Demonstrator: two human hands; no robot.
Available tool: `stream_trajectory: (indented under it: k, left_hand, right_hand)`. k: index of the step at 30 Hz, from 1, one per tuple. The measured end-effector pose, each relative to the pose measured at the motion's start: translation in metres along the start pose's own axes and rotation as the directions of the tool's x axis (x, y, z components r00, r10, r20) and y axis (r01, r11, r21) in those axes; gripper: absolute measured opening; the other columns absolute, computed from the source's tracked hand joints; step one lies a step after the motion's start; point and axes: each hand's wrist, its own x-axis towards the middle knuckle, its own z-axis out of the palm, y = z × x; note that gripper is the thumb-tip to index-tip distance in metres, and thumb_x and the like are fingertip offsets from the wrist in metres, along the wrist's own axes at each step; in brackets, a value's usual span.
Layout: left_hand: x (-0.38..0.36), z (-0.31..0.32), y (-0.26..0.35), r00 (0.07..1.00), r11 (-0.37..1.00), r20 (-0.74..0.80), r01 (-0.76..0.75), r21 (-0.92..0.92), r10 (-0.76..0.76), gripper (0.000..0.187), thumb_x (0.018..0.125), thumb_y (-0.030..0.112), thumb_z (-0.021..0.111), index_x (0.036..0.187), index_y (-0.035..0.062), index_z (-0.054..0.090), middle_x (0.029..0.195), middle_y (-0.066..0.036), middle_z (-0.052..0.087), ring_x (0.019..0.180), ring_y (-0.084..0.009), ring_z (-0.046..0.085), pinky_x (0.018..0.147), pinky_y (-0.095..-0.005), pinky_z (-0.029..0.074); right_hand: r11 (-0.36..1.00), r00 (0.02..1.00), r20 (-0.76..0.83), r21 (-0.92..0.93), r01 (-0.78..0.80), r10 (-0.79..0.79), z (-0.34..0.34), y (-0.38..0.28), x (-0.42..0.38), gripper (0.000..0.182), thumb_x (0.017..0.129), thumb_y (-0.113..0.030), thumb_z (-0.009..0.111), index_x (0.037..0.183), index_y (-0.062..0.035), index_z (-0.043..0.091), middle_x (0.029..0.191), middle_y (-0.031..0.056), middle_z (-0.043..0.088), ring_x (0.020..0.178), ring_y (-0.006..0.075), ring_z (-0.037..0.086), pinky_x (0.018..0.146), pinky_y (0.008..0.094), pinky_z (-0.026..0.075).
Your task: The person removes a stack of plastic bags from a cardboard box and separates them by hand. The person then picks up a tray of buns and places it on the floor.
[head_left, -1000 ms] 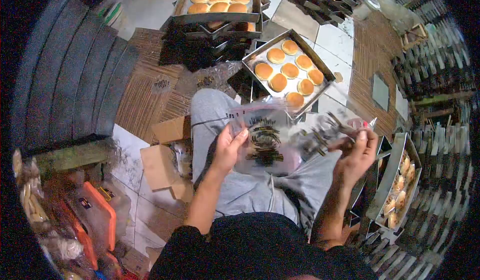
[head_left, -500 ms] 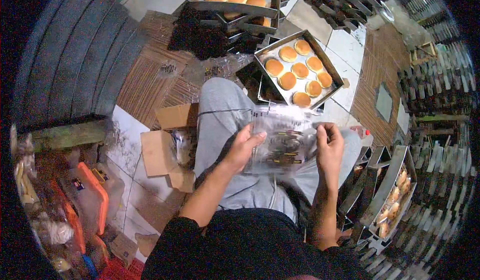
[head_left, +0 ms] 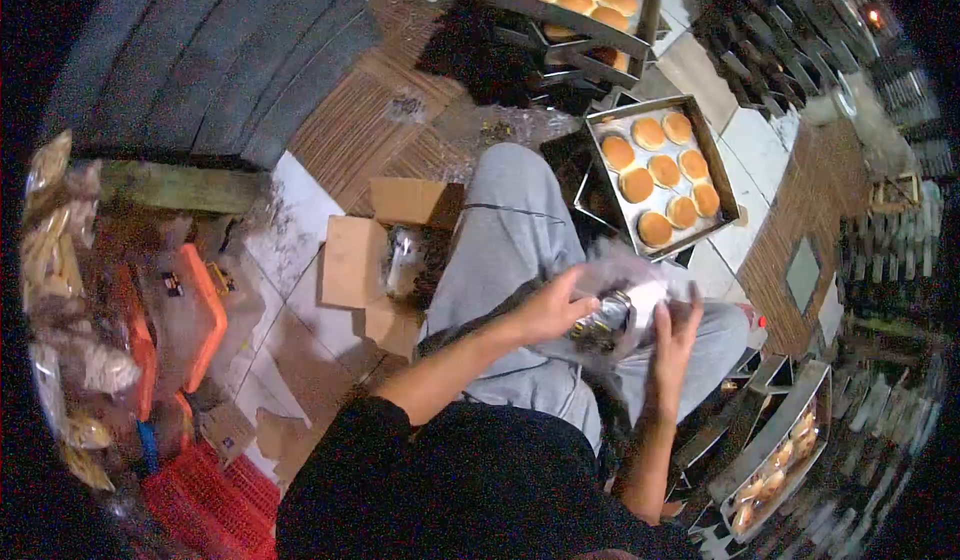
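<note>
A clear plastic bag (head_left: 618, 312) with dark and yellowish print is held over my lap, its shape loose and blurred by motion. My left hand (head_left: 552, 308) grips the bag's left side, thumb on top. At the bag's right side is my right hand (head_left: 678, 332), thumb and fingers spread apart and smeared a little; whether it touches the plastic is hard to see. Just beyond the bag stands a metal tray (head_left: 722, 222) of round golden buns (head_left: 663, 171) set in rows.
More buns fill stacked trays (head_left: 590, 28) at the far end. An open cardboard box (head_left: 350, 265) with clear plastic inside is left of my knee. At right, a metal tray (head_left: 722, 505) holds wrapped bread. A red crate (head_left: 215, 490) and orange-handled container (head_left: 205, 310) are at left.
The bag, flat and stretched between my hands before, is now crumpled and bulging. My right hand's fingers have spread from a pinch. The whole view has shifted, with things appearing further right and lower.
</note>
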Motion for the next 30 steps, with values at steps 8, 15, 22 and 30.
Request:
stream_trajectory:
  k: [8,15,22,30]
  left_hand:
    - [0.001,0.017,0.067,0.876,0.858,0.426,-0.386,0.339,0.226,0.035,0.084,0.002,0.056,0.119,0.0037,0.053,0.104,-0.014,0.064,0.104,-0.0235,0.063,0.09,-0.036,0.049]
    - [0.067,0.003,0.029,0.828,0.958,0.49,-0.188,-0.219,0.274,0.052,0.095,0.024,0.067,0.137,0.0068,0.041,0.128,-0.011,0.058,0.111,-0.0201,0.059,0.097,-0.0355,0.047]
    - [0.114,-0.041,-0.06,0.905,0.799,0.186,0.223,0.558,-0.382,0.074,0.091,0.061,0.057,0.129,-0.0029,0.059,0.13,-0.016,0.06,0.12,-0.025,0.055,0.101,-0.0366,0.042]
    - [0.077,-0.023,-0.026,0.66,0.688,0.404,0.24,0.685,-0.633,0.076,0.087,0.061,0.062,0.138,0.0044,0.054,0.134,-0.009,0.058,0.121,-0.0225,0.051,0.103,-0.0369,0.039]
  right_hand:
    - [0.881,0.689,0.714,-0.398,0.255,0.123,-0.056,-0.096,0.017,0.051,0.082,-0.007,0.076,0.129,0.0014,0.057,0.127,0.0142,0.063,0.114,0.0228,0.06,0.101,0.0349,0.045]
    - [0.716,0.824,0.539,-0.505,0.482,-0.174,-0.078,-0.074,0.041,0.024,0.086,0.014,0.057,0.107,0.0057,0.065,0.096,0.0114,0.07,0.092,0.015,0.062,0.083,0.0277,0.05]
    - [0.693,0.876,0.477,-0.611,0.383,-0.064,-0.071,-0.09,0.044,0.029,0.072,0.018,0.049,0.094,0.0047,0.062,0.079,0.0012,0.061,0.074,0.0095,0.053,0.06,0.0267,0.043]
    - [0.679,0.873,0.487,-0.648,0.344,0.022,-0.074,-0.02,0.038,0.027,0.067,0.014,0.058,0.092,0.0043,0.065,0.073,0.0064,0.065,0.069,0.0122,0.053,0.061,0.0327,0.046]
